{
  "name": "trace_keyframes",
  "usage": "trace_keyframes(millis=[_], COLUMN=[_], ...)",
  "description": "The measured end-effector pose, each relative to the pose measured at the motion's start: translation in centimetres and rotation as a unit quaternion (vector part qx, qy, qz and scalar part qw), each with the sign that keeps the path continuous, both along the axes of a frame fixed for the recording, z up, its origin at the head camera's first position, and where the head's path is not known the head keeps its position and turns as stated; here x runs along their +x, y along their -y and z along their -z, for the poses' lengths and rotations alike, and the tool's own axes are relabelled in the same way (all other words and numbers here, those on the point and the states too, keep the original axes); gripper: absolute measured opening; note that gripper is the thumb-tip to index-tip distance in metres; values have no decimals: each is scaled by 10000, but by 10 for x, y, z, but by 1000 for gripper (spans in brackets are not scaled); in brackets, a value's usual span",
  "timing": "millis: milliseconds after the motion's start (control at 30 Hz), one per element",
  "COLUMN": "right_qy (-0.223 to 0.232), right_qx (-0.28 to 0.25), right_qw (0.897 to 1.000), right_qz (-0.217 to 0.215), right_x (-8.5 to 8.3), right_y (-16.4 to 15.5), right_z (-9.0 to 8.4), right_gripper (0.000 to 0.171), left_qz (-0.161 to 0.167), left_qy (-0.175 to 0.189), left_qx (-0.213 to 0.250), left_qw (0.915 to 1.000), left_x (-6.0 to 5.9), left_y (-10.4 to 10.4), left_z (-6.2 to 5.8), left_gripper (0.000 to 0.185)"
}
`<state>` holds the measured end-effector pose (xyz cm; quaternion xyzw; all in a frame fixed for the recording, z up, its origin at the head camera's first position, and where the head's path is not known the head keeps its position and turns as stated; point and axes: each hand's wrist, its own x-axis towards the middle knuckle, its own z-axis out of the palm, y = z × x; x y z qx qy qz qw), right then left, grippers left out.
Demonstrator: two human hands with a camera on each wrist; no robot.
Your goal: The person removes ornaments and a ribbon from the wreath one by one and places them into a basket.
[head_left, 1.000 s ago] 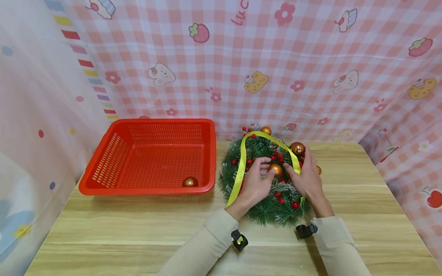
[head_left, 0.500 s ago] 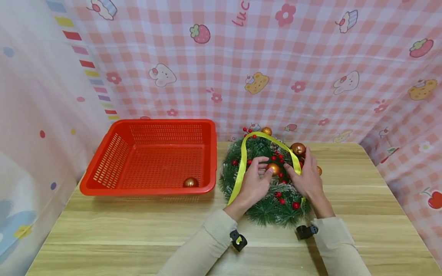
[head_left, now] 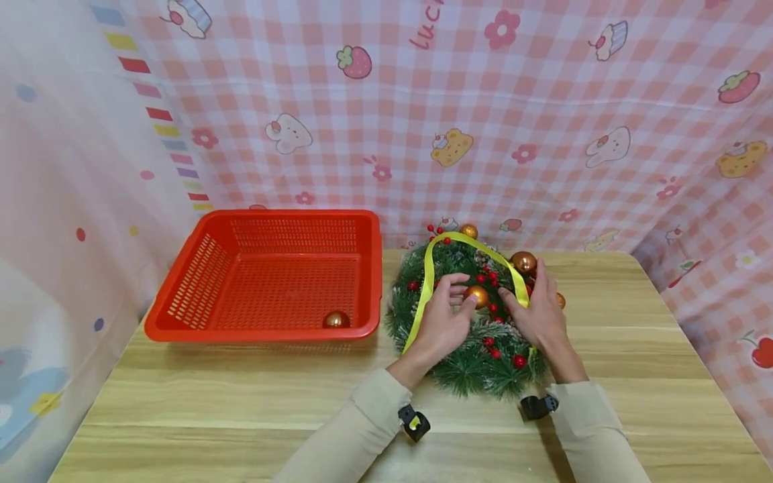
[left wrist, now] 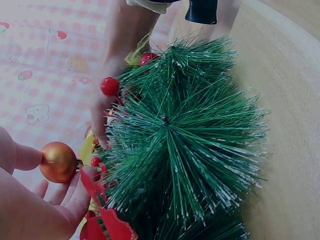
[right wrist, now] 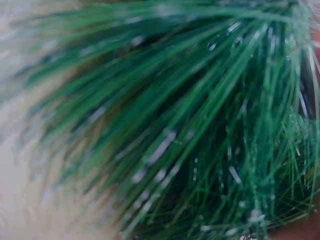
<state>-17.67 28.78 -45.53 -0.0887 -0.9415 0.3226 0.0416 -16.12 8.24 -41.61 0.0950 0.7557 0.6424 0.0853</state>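
Observation:
A green Christmas wreath (head_left: 465,376) with red berries and frosted needles lies on the table, a yellow ribbon (head_left: 429,268) looped over it. My left hand (head_left: 445,318) is over its middle, pinching an orange-gold ball ornament (head_left: 477,296) between thumb and fingers. Up close in the left wrist view, the same ornament (left wrist: 59,162) has its cap toward the needles. At the wreath's right side my right hand (head_left: 537,315) holds on, thumb on the inner side and fingers along the outer edge. Green needles (right wrist: 175,115) fill the right wrist view, hiding the fingers there.
A red plastic basket (head_left: 368,268) stands left of the wreath, with a shiny copper ball (head_left: 336,320) inside. More balls sit at the wreath's edge, including a copper one (head_left: 523,261) and a gold one (head_left: 468,232). A checked curtain (head_left: 386,134) hangs behind the table.
My left hand has drawn the gold ornament slightly left over the wreath. The right hand keeps its place, and the whole head view has shifted a little.

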Motion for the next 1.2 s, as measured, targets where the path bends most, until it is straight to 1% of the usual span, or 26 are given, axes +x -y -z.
trace_keyframes(millis=[200,333,500,633,800,967,1200], right_qy=[44,51,98,128,107,61,76], right_qx=[-17,-52,-77,-82,-49,2,14], right_qw=[10000,10000,9999,9999,9999,9999,10000], right_qz=[-30,-51,-43,-53,-88,-88,-52], right_x=[1,1,1,1,2,2,2], right_y=[1,1,1,2,2,1,2], right_z=[0,-1,-2,-2,-2,-2,-1], right_gripper=[99,100,99,99,99,99,99], left_qz=[28,100,181,192,148,25,-181], left_qy=[-83,-184,-214,-262,-305,-387,-362], left_qx=[36,86,155,201,203,206,442], left_qw=[10000,9997,9995,9993,9992,9990,9982], left_x=[2,5,9,11,12,10,8], left_y=[5,8,10,14,23,34,47], left_z=[-5,-10,-18,-21,-24,-28,-32], left_gripper=[34,34,35,35,34,36,37])
